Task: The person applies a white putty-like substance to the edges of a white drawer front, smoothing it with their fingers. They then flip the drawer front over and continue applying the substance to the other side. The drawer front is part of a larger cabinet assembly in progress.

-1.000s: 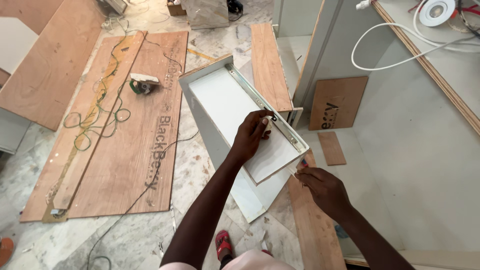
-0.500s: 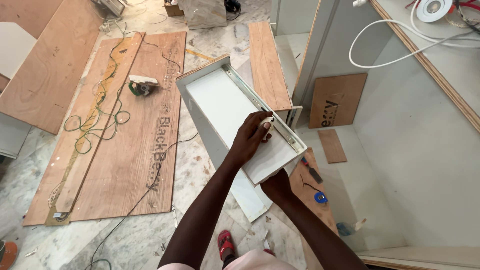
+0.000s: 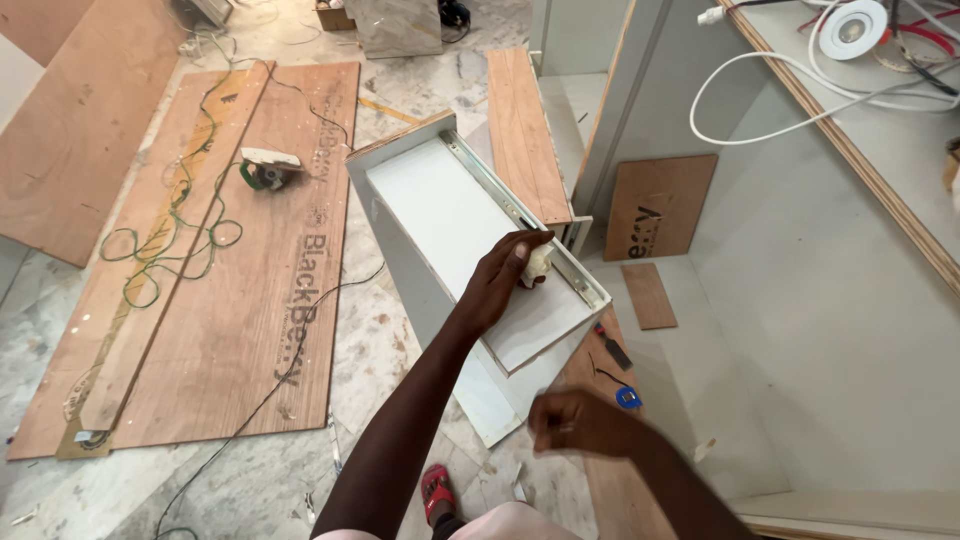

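Marble floor [image 3: 230, 480] carries plywood sheets [image 3: 250, 300] and a white drawer box [image 3: 450, 220] standing tilted. Left hand [image 3: 505, 275] rests on the box's inner panel, fingers closed round a small pale object [image 3: 538, 265] beside the metal slide rail [image 3: 530, 220]. Right hand [image 3: 585, 425] hovers below, loosely curled, holding nothing. Steady the box before pressing. Panel: smooth laminate; plywood: grainy, flat.

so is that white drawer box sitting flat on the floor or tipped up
Tipped up. The white drawer box leans at an angle, its open white inside showing; the left hand rests on its metal slide rail.
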